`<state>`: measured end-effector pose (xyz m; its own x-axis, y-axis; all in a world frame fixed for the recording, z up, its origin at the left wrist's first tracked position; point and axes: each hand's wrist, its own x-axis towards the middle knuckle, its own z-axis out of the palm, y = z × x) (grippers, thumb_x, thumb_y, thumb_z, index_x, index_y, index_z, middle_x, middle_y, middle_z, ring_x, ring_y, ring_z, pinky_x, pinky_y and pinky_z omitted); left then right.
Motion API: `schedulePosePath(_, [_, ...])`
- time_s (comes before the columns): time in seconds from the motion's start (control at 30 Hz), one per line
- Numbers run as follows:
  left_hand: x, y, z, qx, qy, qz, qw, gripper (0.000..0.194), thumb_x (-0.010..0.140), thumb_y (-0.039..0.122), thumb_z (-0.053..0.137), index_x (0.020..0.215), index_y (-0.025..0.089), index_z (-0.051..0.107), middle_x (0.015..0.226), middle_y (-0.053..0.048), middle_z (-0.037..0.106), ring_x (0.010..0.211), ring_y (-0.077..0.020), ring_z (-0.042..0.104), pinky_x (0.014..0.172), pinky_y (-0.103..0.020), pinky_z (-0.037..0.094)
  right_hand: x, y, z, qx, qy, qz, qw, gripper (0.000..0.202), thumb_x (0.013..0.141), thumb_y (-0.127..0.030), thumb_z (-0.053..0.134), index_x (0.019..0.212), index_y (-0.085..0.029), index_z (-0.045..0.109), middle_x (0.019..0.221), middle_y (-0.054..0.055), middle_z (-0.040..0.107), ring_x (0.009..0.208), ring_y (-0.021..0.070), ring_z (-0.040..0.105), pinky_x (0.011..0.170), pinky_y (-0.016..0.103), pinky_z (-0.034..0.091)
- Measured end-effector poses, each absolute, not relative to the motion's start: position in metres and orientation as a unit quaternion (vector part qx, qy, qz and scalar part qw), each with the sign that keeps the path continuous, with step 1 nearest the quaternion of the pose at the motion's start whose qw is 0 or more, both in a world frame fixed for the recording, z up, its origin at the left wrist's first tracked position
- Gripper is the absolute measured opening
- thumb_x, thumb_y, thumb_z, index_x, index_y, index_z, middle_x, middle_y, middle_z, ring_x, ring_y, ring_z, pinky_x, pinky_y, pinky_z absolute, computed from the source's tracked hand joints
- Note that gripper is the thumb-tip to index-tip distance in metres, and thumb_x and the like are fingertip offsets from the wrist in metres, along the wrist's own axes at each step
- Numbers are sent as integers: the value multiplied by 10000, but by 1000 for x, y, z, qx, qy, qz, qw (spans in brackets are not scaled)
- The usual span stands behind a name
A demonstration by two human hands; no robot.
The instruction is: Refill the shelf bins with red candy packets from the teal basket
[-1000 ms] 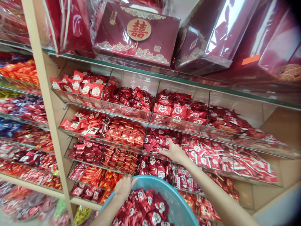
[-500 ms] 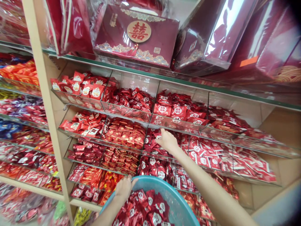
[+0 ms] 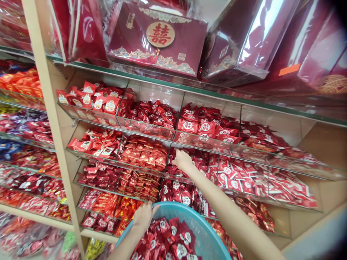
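My left hand (image 3: 143,216) is closed on the rim of a turquoise plastic basket (image 3: 210,231), at the bottom centre. Inside the basket lie many dark red wrapped candy packets (image 3: 175,234) with white round labels. My right hand (image 3: 183,161) reaches into a shelf compartment of similar dark red packets (image 3: 199,164). Its thumb and forefinger look apart, and I see nothing held between them; the other fingers are partly hidden.
Clear-fronted tiers (image 3: 146,126) hold red and orange packets in divided compartments. Above runs a glass shelf edge (image 3: 162,80) bearing maroon gift boxes (image 3: 173,47). A wooden upright (image 3: 51,108) stands left, with more stocked shelves beyond. Bagged goods (image 3: 29,238) lie at lower left.
My right hand has shifted left within the compartment, toward its left divider. My left hand and the basket have hardly moved.
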<state>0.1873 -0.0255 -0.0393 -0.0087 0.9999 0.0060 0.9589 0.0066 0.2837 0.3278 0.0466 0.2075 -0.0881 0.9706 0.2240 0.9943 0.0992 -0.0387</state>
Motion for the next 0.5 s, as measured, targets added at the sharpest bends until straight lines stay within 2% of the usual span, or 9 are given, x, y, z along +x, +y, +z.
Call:
schedulePosePath(0.2, [188, -29, -30, 691, 708, 82, 125, 512, 842, 519, 227, 1048, 166, 535, 951, -136, 626, 873, -236, 603, 731, -336, 450, 327, 48, 200, -664, -736, -88, 93, 613, 684, -332, 617, 1217, -161, 365, 1128, 155, 509, 1014, 277, 506, 763, 364, 414])
schedulePosePath(0.3, [188, -28, -30, 693, 705, 88, 120, 504, 839, 522, 237, 1024, 165, 540, 914, -127, 636, 849, -245, 608, 702, -342, 459, 326, 47, 197, -669, -735, -89, 69, 618, 660, -389, 619, 1190, -162, 397, 1139, 151, 491, 1026, 294, 488, 770, 384, 407])
schedulePosePath(0.5, [188, -27, -33, 696, 704, 94, 107, 507, 840, 526, 232, 1005, 165, 547, 881, -124, 641, 829, -251, 614, 679, -343, 463, 339, 52, 202, -666, -738, -86, 58, 605, 656, -346, 588, 1203, -197, 376, 1135, 126, 508, 1041, 273, 478, 778, 377, 390])
